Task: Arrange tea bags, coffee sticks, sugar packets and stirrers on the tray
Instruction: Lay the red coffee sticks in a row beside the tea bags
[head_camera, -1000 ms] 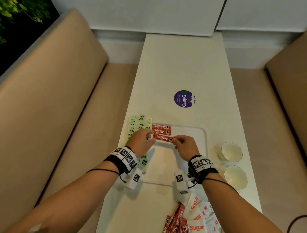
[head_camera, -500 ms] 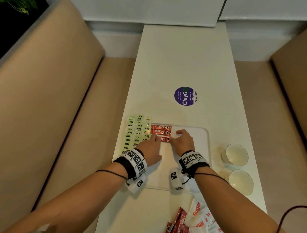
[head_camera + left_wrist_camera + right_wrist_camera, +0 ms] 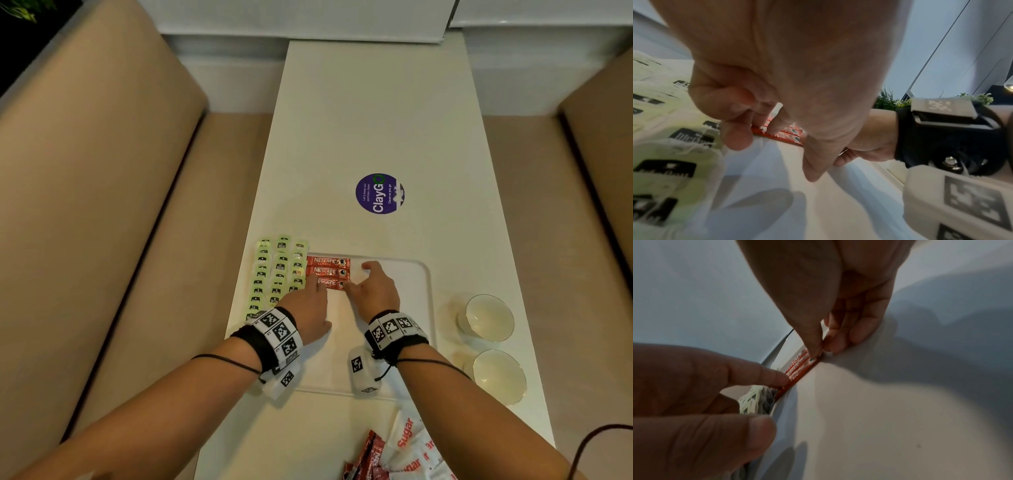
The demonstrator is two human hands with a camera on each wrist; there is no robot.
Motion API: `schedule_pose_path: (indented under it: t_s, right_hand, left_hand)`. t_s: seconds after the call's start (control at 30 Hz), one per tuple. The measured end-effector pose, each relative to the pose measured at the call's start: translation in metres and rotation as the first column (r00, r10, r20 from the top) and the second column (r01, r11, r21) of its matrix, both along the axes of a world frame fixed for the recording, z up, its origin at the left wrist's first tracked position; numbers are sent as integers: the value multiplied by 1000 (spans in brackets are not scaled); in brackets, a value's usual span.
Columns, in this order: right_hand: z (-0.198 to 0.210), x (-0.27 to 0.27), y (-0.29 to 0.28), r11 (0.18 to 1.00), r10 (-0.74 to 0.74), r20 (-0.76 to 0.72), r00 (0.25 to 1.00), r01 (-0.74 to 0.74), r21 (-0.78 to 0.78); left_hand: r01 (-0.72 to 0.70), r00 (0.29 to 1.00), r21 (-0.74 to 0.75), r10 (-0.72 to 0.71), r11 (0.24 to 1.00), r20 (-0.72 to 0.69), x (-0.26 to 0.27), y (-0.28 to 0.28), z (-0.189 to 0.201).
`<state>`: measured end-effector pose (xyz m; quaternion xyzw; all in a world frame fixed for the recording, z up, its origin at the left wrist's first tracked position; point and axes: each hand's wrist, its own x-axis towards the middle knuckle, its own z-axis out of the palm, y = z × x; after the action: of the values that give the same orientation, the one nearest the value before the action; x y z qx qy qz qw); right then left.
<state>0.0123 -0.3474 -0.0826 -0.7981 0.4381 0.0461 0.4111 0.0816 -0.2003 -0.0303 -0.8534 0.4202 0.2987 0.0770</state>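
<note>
A white tray (image 3: 426, 291) lies on the white table. Rows of pale green tea bags (image 3: 277, 274) cover its left side. Beside them lie three red coffee sticks, side by side; the nearest one (image 3: 330, 283) lies flat on the tray under both hands. My left hand (image 3: 318, 301) presses its straight index finger on that stick's left end (image 3: 797, 376), with the thumb apart. My right hand (image 3: 363, 281) touches the stick's right end with its thumb, and its fingers lie spread on the tray. The left wrist view shows the stick (image 3: 781, 137) beyond my fingers (image 3: 774, 126).
Two small white bowls (image 3: 488, 317) (image 3: 498, 375) stand right of the tray. White sugar packets (image 3: 411, 445) and more red coffee sticks (image 3: 366, 459) are heaped at the table's near edge. A purple sticker (image 3: 379, 193) lies farther back. Beige benches flank the table.
The third coffee stick, pinched at both ends a second ago, has come down onto the tray beside the other two. Both hands have flattened onto it.
</note>
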Motion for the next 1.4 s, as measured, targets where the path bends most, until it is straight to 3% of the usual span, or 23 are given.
schedule_pose_path:
  t_s: [0.2, 0.37, 1.17, 1.4]
  right_hand:
    - [16, -4, 3, 993, 118, 95, 988, -115, -38]
    - [25, -6, 8, 937, 335, 13, 942, -331, -110]
    - [19, -17, 11, 922, 362, -43, 931, -364, -131]
    - [24, -17, 12, 928, 355, 1, 935, -352, -125]
  left_hand:
    - [-45, 998, -42, 46, 998, 32, 1, -4, 3]
    - [-57, 998, -12, 57, 998, 29, 6, -6, 2]
    - [-40, 999, -32, 39, 999, -11, -5, 7, 6]
    - [-29, 1000, -41, 29, 999, 6, -2, 6, 9]
